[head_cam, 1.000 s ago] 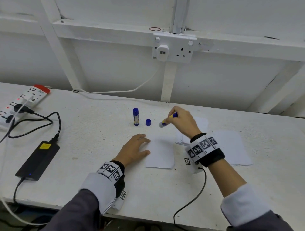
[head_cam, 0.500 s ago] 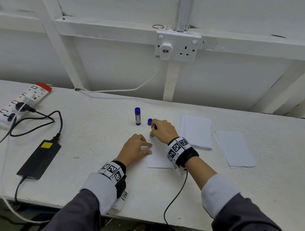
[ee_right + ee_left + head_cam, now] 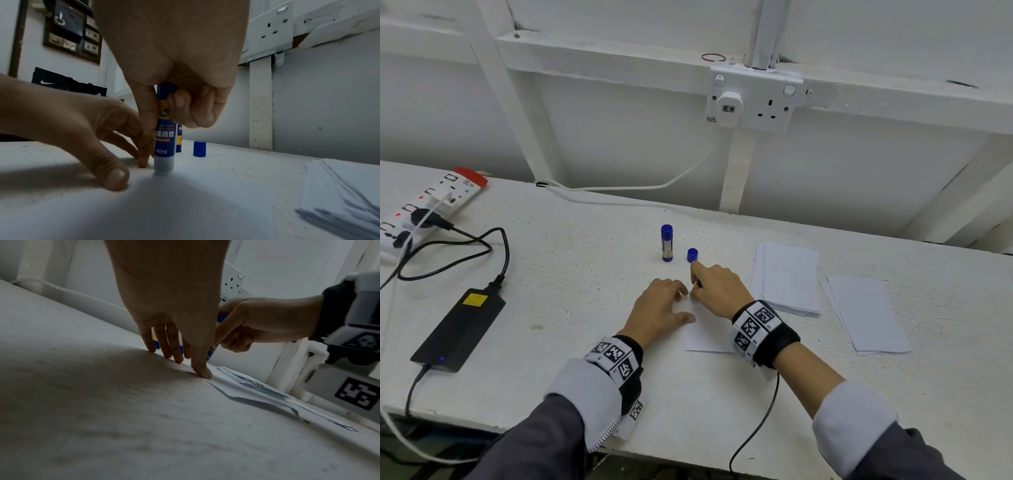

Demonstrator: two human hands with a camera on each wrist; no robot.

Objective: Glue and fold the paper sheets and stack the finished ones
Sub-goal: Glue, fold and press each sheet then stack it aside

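A white paper sheet lies on the table in front of me. My left hand rests flat at its left edge, thumb and fingertips pressing down. My right hand grips an uncapped blue glue stick, held upright with its white tip on the sheet's far left corner. Its loose blue cap stands just behind. A second, capped glue stick stands to the cap's left. Two stacks of paper lie to the right: a near one and a farther one.
A black power adapter with cables lies at the left, and a power strip at the far left. A wall socket is on the wall behind. The table's front edge runs below my arms.
My right hand has brought the glue stick from above the table, right of the cap, down and left onto the sheet's far left corner. The left hand stayed on the sheet's edge.
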